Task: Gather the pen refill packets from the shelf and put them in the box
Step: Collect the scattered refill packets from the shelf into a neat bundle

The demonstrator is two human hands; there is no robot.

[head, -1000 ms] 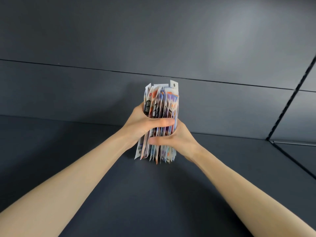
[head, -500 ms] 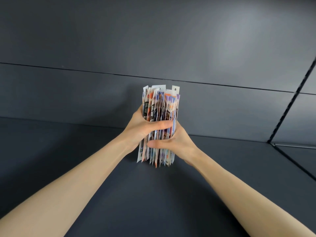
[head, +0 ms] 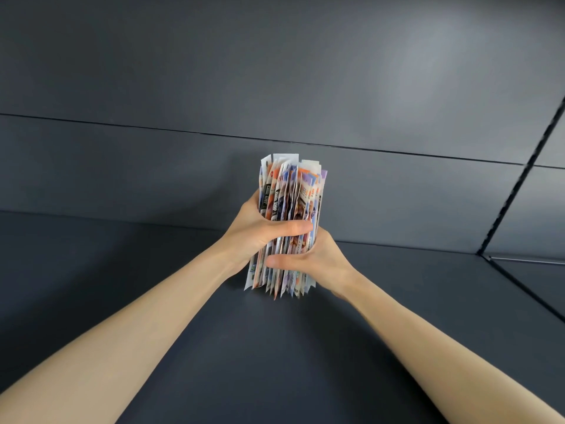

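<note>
Gripping a thick upright stack of pen refill packets w/ both hands: left hand clamped round upper part, right hand clamped lower. Stack's bottom edges at dark shelf surface; contact unclear

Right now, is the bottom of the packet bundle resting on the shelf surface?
Cannot tell. In the head view the lower ends of the packet bundle meet the dark shelf surface visually, but the steep angle shows neither contact nor gap plainly.
</note>
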